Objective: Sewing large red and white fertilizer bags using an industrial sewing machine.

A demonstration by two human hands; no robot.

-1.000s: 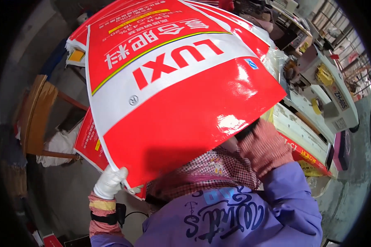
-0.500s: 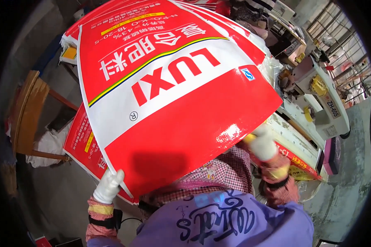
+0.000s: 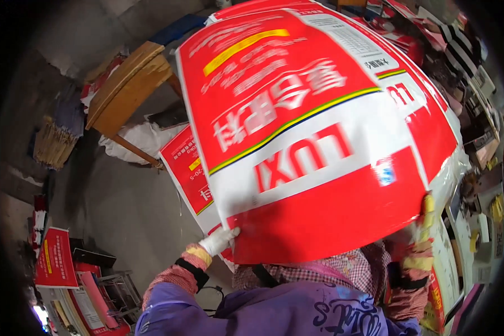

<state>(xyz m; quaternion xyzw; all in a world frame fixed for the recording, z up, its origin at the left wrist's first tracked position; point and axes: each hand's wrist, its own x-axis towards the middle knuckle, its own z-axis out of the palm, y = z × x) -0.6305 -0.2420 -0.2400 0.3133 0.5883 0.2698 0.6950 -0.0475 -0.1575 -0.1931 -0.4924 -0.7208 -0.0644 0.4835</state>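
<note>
A large flat red and white printed sack [image 3: 325, 224] spreads out in front of me, its near edge above my lap. My left hand [image 3: 219, 241], in a white glove, is closed on the sack's near left corner. At the near right corner is my right hand [image 3: 427, 215], in a glove with yellow on the fingers. It is partly hidden by the sack's edge, and its fingers appear to pinch that corner. More sacks of the same print [image 3: 434, 140] lie beneath and to the right. Another stack of them [image 3: 190, 168] shows at the left.
A wooden chair [image 3: 126, 89] stands at the far left, with a white bundle [image 3: 143, 140] beside it. Sewing machines and benches [image 3: 484, 241] line the right side. At the lower left are a red printed sheet [image 3: 56, 257] and a metal rack [image 3: 117, 291].
The view has turned left, so the sack, my hands and the machines sit farther right in it. My left hand keeps its hold on the sack's corner.
</note>
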